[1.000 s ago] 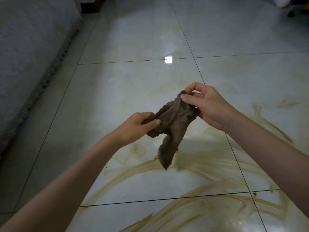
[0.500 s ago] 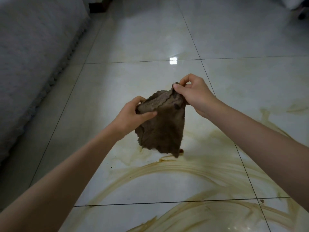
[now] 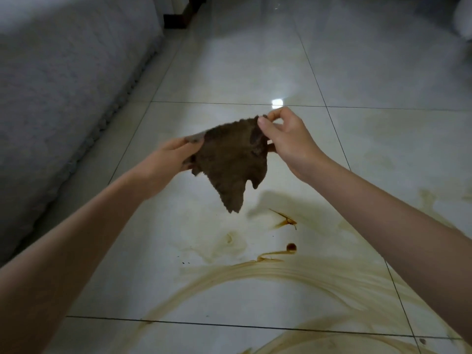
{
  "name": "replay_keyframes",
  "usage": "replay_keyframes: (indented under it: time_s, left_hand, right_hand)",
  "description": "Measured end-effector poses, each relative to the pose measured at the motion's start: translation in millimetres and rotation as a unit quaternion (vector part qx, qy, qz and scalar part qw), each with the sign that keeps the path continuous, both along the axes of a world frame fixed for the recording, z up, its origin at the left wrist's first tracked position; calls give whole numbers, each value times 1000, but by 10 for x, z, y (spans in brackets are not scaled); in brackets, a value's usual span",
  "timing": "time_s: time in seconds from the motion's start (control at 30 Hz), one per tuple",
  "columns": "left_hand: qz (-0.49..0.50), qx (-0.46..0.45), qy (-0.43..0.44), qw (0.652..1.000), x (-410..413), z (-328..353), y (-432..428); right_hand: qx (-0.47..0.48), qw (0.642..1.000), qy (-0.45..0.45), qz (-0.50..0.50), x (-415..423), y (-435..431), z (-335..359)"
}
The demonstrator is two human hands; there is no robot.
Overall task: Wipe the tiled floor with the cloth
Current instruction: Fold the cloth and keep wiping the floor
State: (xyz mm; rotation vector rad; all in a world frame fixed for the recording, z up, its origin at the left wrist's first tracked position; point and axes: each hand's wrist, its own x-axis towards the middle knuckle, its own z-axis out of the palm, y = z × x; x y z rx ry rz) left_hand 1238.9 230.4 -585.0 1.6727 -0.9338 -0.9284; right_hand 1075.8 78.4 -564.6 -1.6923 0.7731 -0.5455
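Note:
A dark brown, soiled cloth [image 3: 229, 159] hangs spread in the air above the glossy tiled floor [image 3: 229, 72]. My left hand [image 3: 171, 157] grips its left edge and my right hand [image 3: 288, 141] pinches its upper right corner between thumb and fingers. The cloth's lower point dangles well above the floor. Below it, brown smears [image 3: 281, 272] curve across the tiles, with a dark drop [image 3: 291, 247] and a small streak [image 3: 284, 221] nearby.
A grey fabric-covered piece of furniture [image 3: 63, 85] runs along the left side down to the floor. A dark wooden leg or base [image 3: 181, 17] stands at the far back. A pale object [image 3: 463, 16] sits at the top right corner.
My hands have pulled apart and stretched the bunched cloth out wider. The view has shifted, showing more of the stained tiles below.

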Motion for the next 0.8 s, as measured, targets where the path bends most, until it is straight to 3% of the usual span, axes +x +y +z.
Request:
replay_keyframes:
  time_s: [0.1,0.23,0.37,0.47,0.63,0.8]
  left_hand:
    - [-4,31,-18,999,-157,-257,256]
    - [-54,122,33,990,-516,-702,637]
    - [-99,236,65,965,-865,-1181,986]
    - [-108,290,81,948,-986,-1446,1110]
    - [-31,288,101,952,-845,-1575,931]
    - [137,202,57,968,-619,-1603,540]
  right_hand:
    - [23,998,41,28,-233,164,-323]
    - [95,989,99,54,-646,503,-947]
    - [162,951,240,111,-1080,893,-1513]
    - [168,932,291,138,-1214,1045,-1689]
    - [125,949,273,100,-993,932,-1668]
    - [71,975,209,7,-538,638,-1724]
